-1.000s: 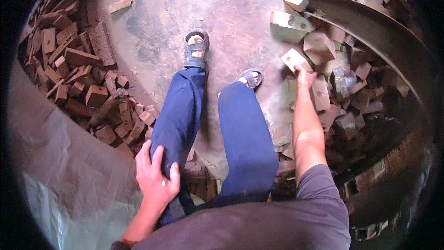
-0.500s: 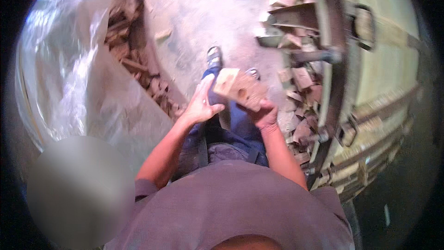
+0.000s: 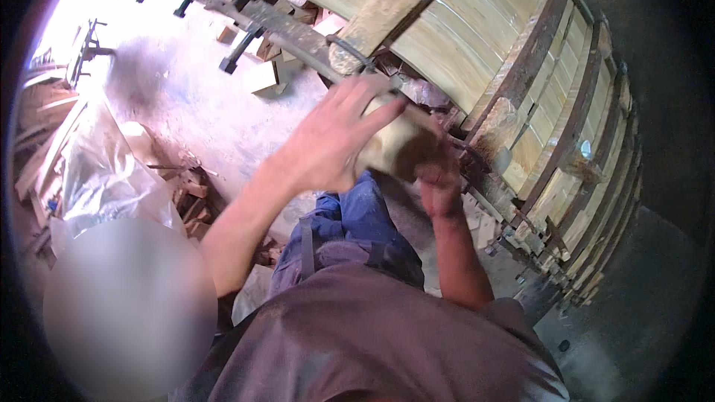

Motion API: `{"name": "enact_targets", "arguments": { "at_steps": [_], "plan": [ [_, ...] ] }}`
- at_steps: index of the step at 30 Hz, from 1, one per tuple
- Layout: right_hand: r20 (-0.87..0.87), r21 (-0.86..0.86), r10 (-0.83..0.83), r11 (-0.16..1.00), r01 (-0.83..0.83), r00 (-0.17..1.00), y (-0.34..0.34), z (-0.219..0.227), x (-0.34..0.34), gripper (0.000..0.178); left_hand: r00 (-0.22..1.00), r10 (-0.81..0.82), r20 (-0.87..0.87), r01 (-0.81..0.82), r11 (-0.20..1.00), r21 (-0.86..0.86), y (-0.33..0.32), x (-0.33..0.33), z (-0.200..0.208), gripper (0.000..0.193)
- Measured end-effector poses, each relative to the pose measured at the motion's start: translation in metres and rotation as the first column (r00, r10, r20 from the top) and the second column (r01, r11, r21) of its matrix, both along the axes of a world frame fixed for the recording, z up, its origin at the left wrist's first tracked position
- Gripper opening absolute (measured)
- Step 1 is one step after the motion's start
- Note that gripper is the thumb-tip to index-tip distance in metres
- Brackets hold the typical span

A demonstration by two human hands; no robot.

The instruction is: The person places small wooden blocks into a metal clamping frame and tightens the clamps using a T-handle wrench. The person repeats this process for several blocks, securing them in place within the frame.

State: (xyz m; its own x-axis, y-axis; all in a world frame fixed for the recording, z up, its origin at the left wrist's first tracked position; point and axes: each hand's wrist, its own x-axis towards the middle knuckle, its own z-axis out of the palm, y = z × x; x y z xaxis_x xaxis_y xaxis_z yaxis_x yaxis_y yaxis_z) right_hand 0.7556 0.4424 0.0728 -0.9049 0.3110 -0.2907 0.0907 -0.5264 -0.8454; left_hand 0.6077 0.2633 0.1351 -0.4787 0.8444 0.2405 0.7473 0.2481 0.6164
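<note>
A pale wooden block (image 3: 402, 143) is between my hands in front of my waist, close to the metal rack edge. My left hand (image 3: 335, 126) lies over its left and upper side, fingers bent across the top. At the block's lower right, my right hand (image 3: 439, 179) grips the edge, somewhat blurred by motion. Parts of the block are hidden behind my left fingers. Beyond the block, a worn wooden bar (image 3: 383, 22) with a metal loop at its end belongs to the rack.
Light boards (image 3: 477, 15) lie clamped across the rack under dark bars on the right. Metal clamp ends (image 3: 242, 50) stick out over the floor (image 3: 201, 104). Wood scraps (image 3: 195, 197) and a clear plastic sheet (image 3: 112, 156) are on the left.
My view has swung right, bringing the clamped boards nearer the middle. My left hand has moved from beside the block onto its top; the block is turned and its holes no longer show.
</note>
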Motion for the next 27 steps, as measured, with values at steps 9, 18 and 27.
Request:
{"name": "enact_targets", "arguments": {
  "at_steps": [9,18,27],
  "plan": [
    [0.184,0.111,-0.211,0.975,0.193,0.960,0.080,-0.028,-0.058,0.069,0.954,-0.299,0.011,0.297,0.943,-0.151,0.145,-0.100,-0.043,0.066],
    [0.453,-0.003,-0.254,0.958,0.286,0.855,-0.020,-0.076,0.021,0.033,0.840,-0.536,-0.086,0.472,0.799,-0.373,0.162,-0.119,-0.097,0.062],
    [0.646,-0.569,-0.219,0.500,0.653,0.731,-0.124,-0.157,-0.016,0.035,0.860,-0.505,0.073,0.494,0.789,-0.364,0.174,-0.135,-0.095,0.078]
  ]
}}
